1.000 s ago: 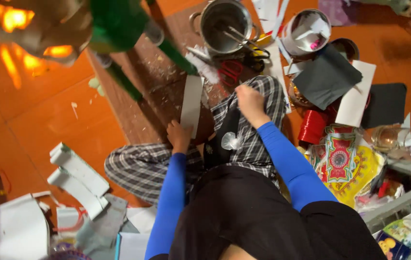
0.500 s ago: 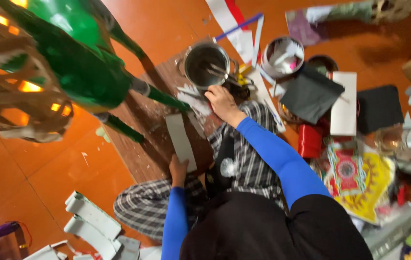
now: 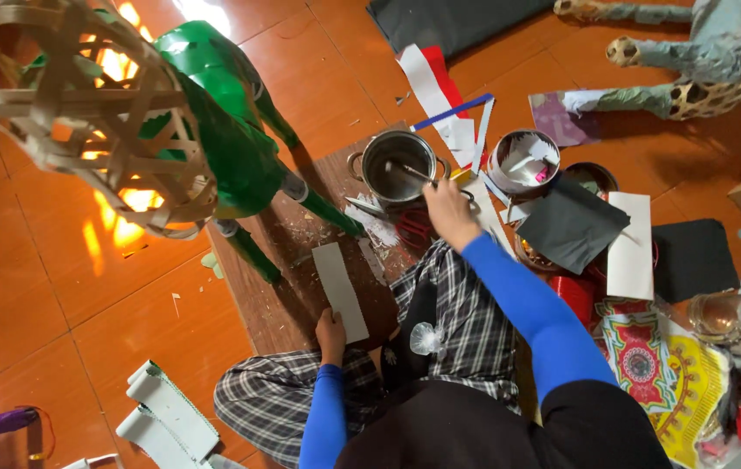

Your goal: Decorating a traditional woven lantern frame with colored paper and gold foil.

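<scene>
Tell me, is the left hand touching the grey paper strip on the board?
Touching. The head view shows the left hand pressed on the near end of the grey paper strip, fingers overlapping its edge, no gap.

Orange tiled floor (image 3: 127, 321) — brown board (image 3: 284, 295), pot (image 3: 398, 165) (metal), paper scraps (image 3: 440, 95).

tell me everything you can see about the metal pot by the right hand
The metal pot is a small round grey one of dull steel, with two side handles. It stands upright on the brown board on the floor, beside a white-lined bowl. Its inside looks dark; what it holds cannot be told. A thin tool slants into it, held by the right hand, which hovers at its near rim.
</scene>
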